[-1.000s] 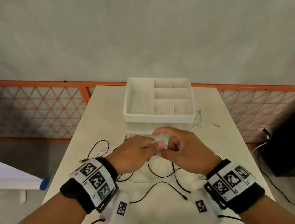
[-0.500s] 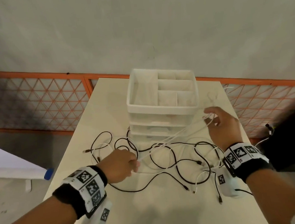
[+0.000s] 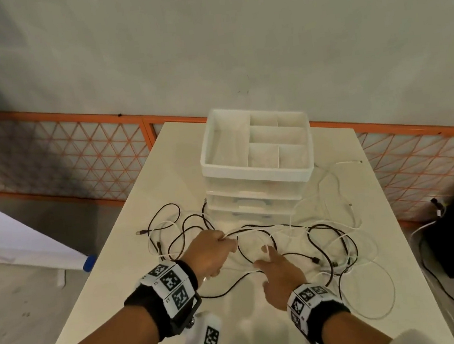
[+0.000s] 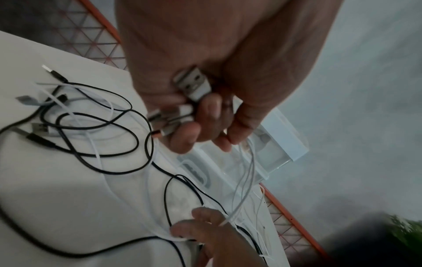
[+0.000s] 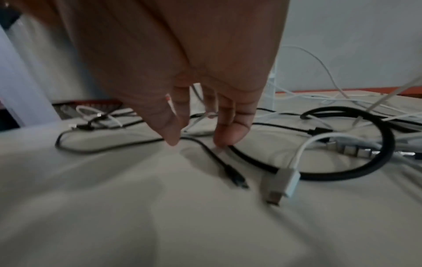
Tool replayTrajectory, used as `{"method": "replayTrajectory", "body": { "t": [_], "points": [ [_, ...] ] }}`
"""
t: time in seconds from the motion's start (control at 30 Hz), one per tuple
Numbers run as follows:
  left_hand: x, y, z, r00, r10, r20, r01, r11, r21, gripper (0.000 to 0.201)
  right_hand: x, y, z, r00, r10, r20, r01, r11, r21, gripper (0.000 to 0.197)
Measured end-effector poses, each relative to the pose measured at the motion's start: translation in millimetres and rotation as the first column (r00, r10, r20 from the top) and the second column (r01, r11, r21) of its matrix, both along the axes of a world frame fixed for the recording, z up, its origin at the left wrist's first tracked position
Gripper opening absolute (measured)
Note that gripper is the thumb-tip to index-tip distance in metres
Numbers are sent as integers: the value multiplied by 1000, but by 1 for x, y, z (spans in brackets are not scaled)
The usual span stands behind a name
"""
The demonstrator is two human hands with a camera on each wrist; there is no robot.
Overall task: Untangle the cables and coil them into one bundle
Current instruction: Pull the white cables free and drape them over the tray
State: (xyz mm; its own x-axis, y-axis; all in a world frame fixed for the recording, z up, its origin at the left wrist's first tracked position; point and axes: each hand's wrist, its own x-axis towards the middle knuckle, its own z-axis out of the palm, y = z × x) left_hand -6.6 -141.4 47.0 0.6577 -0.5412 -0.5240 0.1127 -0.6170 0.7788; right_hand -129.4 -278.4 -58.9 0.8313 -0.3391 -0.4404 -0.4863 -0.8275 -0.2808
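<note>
A tangle of black and white cables sprawls over the white table in front of the drawer unit. My left hand grips a bunch of white cable ends. The left wrist view shows its fingers curled round several plugs, one of them a USB plug. White strands run from that hand down to my right hand. The right hand reaches down with straight fingers, its tips touching the table among the cables beside a black cable. It grips nothing.
A white plastic drawer unit with an open divided tray on top stands at the back middle. Loose plugs lie near the right hand: a black one and a white one. An orange mesh fence runs behind the table.
My right hand has let go of the white strands it held stretched up by the drawer unit and dropped to the table's middle. The strands now lie slack. The left hand keeps its grip.
</note>
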Motion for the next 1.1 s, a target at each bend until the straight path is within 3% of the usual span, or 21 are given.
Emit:
{"method": "replayTrajectory", "body": {
  "t": [0.1, 0.2, 0.33, 0.4, 0.47, 0.57, 0.7, 0.73, 0.87, 0.9, 0.93, 1.0, 1.1],
  "points": [
    [-2, 0, 3, 996, 43, 77, -42, 999, -18, 29, 4, -2, 10, 994, -32, 105, 38, 998, -53, 23],
    [6, 0, 5, 976, 98, 195, -87, 994, -67, 30, 5, -14, 39, 921, -5, 389, -13, 999, 43, 10],
    [7, -9, 7, 992, 74, 106, -50, 974, -219, 27, 11, -32, 105, 666, 15, 746, -95, 993, 64, 10],
    [6, -14, 6, 992, 70, 104, -46, 975, -217, 33, 15, -42, 140, 552, -27, 833, -23, 999, 48, 4],
    [12, -17, 2, 985, 97, 141, -72, 982, -174, 40, 17, -55, 164, 438, -83, 895, 111, 993, 38, 11],
    [30, -12, -6, 985, 148, 86, -138, 983, -118, 42, 12, -73, 188, 317, -160, 935, 294, 954, 63, 15],
    [50, 8, -9, 980, 182, -78, -191, 974, -124, 40, 2, -93, 211, 195, -349, 916, 470, 853, 225, 18],
    [54, 12, -6, 973, 191, -129, -209, 968, -141, 38, 1, -93, 211, 198, -382, 903, 492, 835, 246, 19],
    [68, 21, 16, 934, 165, -317, -259, 924, -283, 34, 3, -75, 187, 322, -489, 811, 497, 816, 294, 22],
    [71, 22, 21, 935, 142, -324, -247, 919, -309, 33, 6, -69, 183, 317, -510, 800, 470, 817, 334, 20],
    [75, 24, 23, 939, 124, -320, -232, 916, -327, 33, 8, -63, 184, 281, -540, 793, 440, 807, 394, 19],
    [81, 28, 22, 962, 107, -250, -186, 928, -321, 34, 13, -58, 195, 116, -602, 790, 393, 758, 520, 18],
    [89, 38, 7, 998, 44, 40, -38, 991, -130, 37, 17, -59, 214, -118, -606, 787, 371, 708, 601, 18]
  ]
}}
